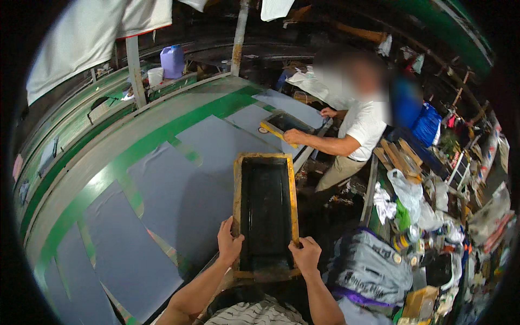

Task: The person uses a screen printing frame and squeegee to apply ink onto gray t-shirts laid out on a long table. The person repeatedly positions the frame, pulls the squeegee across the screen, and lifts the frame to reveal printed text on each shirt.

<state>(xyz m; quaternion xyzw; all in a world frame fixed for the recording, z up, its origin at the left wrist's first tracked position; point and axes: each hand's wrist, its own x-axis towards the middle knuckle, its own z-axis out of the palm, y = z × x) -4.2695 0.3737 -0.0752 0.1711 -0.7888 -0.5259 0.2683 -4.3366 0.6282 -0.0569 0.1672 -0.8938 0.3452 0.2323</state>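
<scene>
With both hands I hold a screen printing frame, its yellow-stained wooden sides around a dark, shiny inside. My left hand grips the lower left side, thumb on the rim. On the lower right side, my right hand is closed the same way. The frame is in front of my body, at the near side of a long green table. Flat grey-blue fabric pieces lie in a row on that table, the closest ones left of the frame. The underside of the frame is hidden.
Ahead, a co-worker in a white shirt holds a similar frame over the table. Clutter, bags and a grey printed bundle fill the right side. Posts rise at the table's far edge, near a purple jug and white bucket.
</scene>
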